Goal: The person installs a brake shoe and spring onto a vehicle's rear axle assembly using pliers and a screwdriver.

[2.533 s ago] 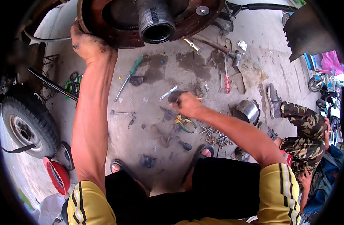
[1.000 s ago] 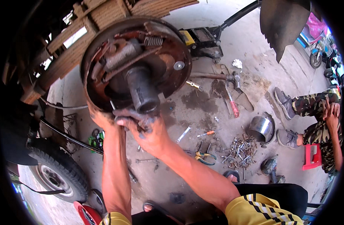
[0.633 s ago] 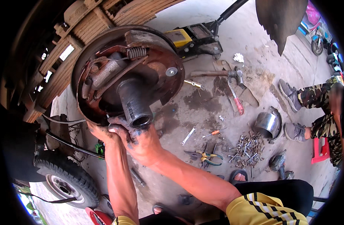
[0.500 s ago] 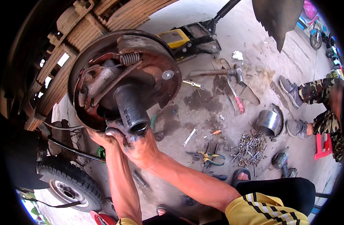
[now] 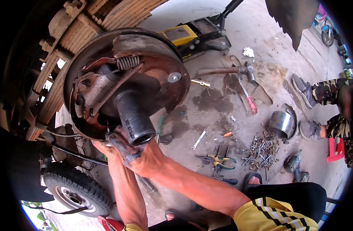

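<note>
In front of me is a round, rusty brake assembly (image 5: 161, 73) with a coil spring (image 5: 128, 62) near its top. A dark, threaded axle tube (image 5: 137, 122) sticks out of its middle toward me. My right hand (image 5: 132, 150), blackened with grease, is under the tube. Its fingers are bent and pressed together at the assembly's lower inner edge; what they grip, if anything, is too small to name. My left hand (image 5: 107, 149) is at the lower rim, beside the right wrist. Its fingers are hidden behind the rim and the right hand.
A yellow-and-black floor jack (image 5: 195, 36) stands behind the assembly. On the concrete lie a hammer (image 5: 226, 71), pliers (image 5: 218, 158), a wrench (image 5: 199, 139), a heap of bolts (image 5: 262, 151) and a metal cylinder (image 5: 280, 124). A tyre (image 5: 76, 188) is at lower left; another person's shoes (image 5: 309, 130) are at right.
My right hand's fingers have moved up against the assembly's lower inner edge. My left hand stays at the rim. The whole view has shifted slightly.
</note>
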Demonstrator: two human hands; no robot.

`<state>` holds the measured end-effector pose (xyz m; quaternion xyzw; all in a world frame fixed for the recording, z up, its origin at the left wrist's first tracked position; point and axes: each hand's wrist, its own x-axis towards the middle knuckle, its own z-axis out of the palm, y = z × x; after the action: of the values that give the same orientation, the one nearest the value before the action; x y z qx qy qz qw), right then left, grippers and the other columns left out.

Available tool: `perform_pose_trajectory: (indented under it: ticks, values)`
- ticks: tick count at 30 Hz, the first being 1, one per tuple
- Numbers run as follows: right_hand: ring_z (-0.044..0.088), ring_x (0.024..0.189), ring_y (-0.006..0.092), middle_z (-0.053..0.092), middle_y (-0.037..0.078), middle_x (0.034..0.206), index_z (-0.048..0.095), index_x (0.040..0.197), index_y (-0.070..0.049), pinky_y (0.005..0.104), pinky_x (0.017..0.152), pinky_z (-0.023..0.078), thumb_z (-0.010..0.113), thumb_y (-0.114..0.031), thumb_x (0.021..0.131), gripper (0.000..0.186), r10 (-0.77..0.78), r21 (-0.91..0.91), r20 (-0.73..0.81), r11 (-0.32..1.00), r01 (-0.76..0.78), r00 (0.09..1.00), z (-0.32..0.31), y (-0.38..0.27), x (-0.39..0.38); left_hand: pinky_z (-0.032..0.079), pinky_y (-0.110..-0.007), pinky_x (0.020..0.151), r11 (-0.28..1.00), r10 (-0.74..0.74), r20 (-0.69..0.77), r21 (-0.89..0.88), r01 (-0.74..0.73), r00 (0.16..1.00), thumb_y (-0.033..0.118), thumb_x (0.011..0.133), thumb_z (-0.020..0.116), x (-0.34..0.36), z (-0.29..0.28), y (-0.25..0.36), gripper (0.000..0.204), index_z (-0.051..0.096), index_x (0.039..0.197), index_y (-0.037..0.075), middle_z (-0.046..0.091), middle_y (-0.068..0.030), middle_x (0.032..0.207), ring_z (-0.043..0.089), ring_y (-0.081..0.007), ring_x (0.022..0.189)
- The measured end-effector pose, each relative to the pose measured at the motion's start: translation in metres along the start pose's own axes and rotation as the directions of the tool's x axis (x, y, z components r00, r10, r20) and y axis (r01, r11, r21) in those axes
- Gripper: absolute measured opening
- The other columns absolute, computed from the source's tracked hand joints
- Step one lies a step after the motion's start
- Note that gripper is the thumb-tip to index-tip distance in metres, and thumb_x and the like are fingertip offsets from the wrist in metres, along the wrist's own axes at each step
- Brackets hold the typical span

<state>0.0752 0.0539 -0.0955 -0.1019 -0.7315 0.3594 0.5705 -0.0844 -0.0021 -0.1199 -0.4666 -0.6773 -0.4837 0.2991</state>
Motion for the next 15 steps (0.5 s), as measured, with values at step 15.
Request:
perform_pose_trajectory:
  ticks: [15]
  values:
    - [0.064,0.096,0.0362,0.066,0.016,0.105,0.069,0.109,-0.004,0.0496,0.086,0.051,0.073,-0.001,0.075,0.034,0.081,0.079,-0.022,0.994,-0.079,0.996,-0.0001,-0.0039,-0.0029,0.048,-0.037,0.096,0.994,-0.09,-0.023,-0.057,0.088,0.996,0.027,0.094,0.051,0.0005,-0.0008,0.0024,0.046,0.061,0.129,-0.002,0.062,-0.0152,0.129,0.06,-0.0258,0.113]
